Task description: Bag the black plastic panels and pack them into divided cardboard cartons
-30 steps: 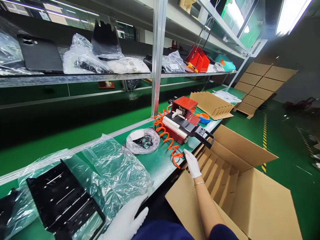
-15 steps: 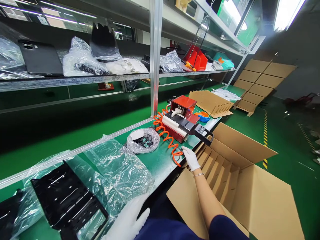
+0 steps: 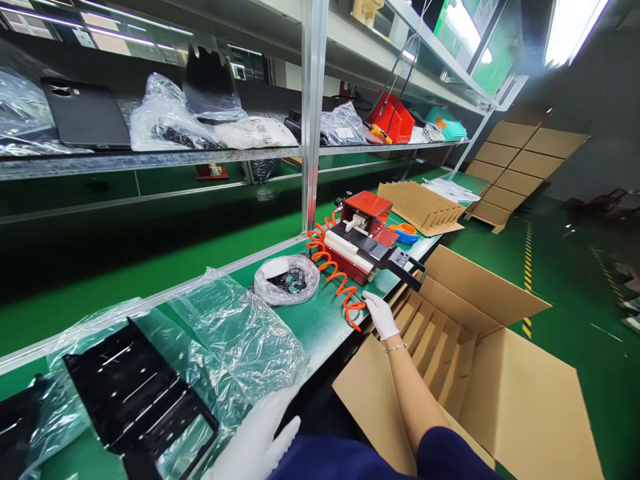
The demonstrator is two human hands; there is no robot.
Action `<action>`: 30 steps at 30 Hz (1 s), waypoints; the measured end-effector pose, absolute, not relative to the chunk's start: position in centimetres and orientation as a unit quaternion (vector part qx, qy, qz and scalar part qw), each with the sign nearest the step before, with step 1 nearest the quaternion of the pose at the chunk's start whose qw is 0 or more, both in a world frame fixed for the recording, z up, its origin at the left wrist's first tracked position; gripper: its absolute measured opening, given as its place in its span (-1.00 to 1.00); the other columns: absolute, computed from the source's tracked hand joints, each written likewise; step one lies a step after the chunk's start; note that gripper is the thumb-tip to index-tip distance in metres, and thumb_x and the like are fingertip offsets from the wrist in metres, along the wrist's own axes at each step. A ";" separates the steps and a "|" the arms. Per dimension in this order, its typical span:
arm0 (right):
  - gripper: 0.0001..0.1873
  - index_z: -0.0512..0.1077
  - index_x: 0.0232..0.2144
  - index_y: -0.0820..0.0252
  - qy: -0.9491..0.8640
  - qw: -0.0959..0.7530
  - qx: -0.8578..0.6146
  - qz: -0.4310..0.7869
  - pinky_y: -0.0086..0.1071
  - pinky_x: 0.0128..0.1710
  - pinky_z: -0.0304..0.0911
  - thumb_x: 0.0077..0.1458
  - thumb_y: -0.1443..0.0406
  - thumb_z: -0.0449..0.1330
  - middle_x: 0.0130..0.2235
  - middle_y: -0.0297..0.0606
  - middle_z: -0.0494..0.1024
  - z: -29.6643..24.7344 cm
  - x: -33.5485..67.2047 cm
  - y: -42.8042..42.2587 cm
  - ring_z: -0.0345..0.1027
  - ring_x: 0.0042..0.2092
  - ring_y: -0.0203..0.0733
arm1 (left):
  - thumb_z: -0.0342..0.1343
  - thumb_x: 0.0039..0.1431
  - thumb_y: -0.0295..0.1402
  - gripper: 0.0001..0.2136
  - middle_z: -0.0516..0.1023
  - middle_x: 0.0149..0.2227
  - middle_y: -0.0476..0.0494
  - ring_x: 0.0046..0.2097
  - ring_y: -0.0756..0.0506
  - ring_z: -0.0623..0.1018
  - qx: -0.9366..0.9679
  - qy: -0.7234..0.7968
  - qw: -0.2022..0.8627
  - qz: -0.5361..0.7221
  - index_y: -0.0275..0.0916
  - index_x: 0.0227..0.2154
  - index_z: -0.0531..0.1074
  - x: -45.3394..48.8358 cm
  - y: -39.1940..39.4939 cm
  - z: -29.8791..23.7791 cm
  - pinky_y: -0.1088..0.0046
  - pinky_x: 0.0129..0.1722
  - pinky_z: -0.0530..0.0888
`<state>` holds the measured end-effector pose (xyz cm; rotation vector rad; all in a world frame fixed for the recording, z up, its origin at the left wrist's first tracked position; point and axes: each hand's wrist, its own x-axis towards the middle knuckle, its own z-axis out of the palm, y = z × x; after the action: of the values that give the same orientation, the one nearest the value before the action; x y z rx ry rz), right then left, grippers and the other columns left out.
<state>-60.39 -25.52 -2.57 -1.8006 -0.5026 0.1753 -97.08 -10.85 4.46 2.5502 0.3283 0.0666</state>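
My right hand [image 3: 381,315], in a white glove, reaches to the table's edge beside the end of an orange coiled hose [image 3: 334,273]; its fingers are stretched out and empty. Below it stands an open cardboard box [image 3: 500,393] with cardboard dividers [image 3: 430,340] inside. My left hand [image 3: 257,440], also gloved, lies flat and open at the near table edge, touching a clear plastic bag [image 3: 235,340]. A black slotted tray [image 3: 137,400] lies on the plastic to the left.
A red and black machine [image 3: 367,237] sits on the green table [image 3: 310,327] past the hose. A small bag of dark parts [image 3: 286,280] lies mid-table. Folded cardboard dividers [image 3: 420,205] lie farther along. A metal post [image 3: 313,113] and shelves with bagged goods stand behind.
My right hand has slid a little up and left, closer to the end of the orange hose. My left hand has hardly moved.
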 end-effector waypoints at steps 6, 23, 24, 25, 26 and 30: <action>-0.49 0.60 -0.09 0.18 -0.215 0.590 -0.774 0.080 -0.02 0.32 0.18 0.05 0.00 0.17 0.07 -0.09 0.59 -2.4 -60.4 -25.6 0.42 0.16 0.03 | -0.07 0.34 -0.17 -0.55 0.52 0.19 -0.15 0.21 -0.21 0.51 0.947 0.126 0.295 0.023 -0.09 0.21 0.43 -97.2 -10.8 4.5 0.29 0.24 0.44; -0.59 0.56 -0.07 0.14 -0.216 0.515 -0.826 0.074 -0.09 0.20 0.32 0.14 0.19 0.04 0.08 -0.15 0.58 -0.9 -59.7 -25.0 0.47 0.08 -0.05 | 0.00 0.31 -0.22 -0.59 0.56 0.15 -0.13 0.16 -0.20 0.55 0.936 0.122 0.325 0.057 -0.06 0.18 0.46 -97.2 -10.8 4.7 0.30 0.21 0.47; -0.61 0.56 -0.08 0.13 -0.216 0.499 -0.836 0.072 -0.09 0.19 0.31 0.13 0.22 0.05 0.06 -0.15 0.59 -0.4 -59.4 -24.5 0.47 0.07 -0.04 | 0.00 0.31 -0.22 -0.59 0.56 0.15 -0.12 0.16 -0.19 0.55 0.937 0.124 0.323 0.054 -0.05 0.17 0.46 -97.2 -10.8 4.8 0.30 0.21 0.47; -0.64 0.56 -0.11 0.13 -0.217 0.482 -0.846 0.073 -0.09 0.18 0.30 0.11 0.26 0.06 0.03 -0.15 0.60 0.1 -59.1 -23.9 0.47 0.06 -0.03 | 0.00 0.31 -0.21 -0.59 0.55 0.16 -0.12 0.17 -0.19 0.55 0.937 0.126 0.321 0.048 -0.05 0.17 0.46 -97.2 -10.9 4.9 0.31 0.22 0.46; -0.67 0.55 -0.14 0.13 -0.219 0.465 -0.854 0.076 -0.11 0.16 0.31 0.09 0.29 0.08 -0.02 -0.14 0.62 0.6 -58.8 -23.1 0.47 0.03 -0.01 | -0.01 0.32 -0.20 -0.59 0.55 0.16 -0.13 0.17 -0.19 0.54 0.938 0.128 0.318 0.041 -0.05 0.18 0.46 -97.1 -10.9 5.0 0.32 0.22 0.46; -0.74 0.51 -0.26 0.11 -0.246 0.415 -0.871 0.096 -0.24 -0.02 0.35 0.01 0.41 0.10 -0.21 -0.20 0.62 2.7 -58.1 -19.3 0.48 -0.14 -0.07 | -0.05 0.33 -0.17 -0.57 0.55 0.17 -0.13 0.19 -0.19 0.53 0.939 0.135 0.314 0.031 -0.06 0.19 0.46 -97.1 -11.1 5.2 0.31 0.24 0.44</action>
<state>-58.09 -19.27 2.67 -2.1874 -0.6173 0.2415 -97.14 -11.12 5.25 2.4771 0.3556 0.0804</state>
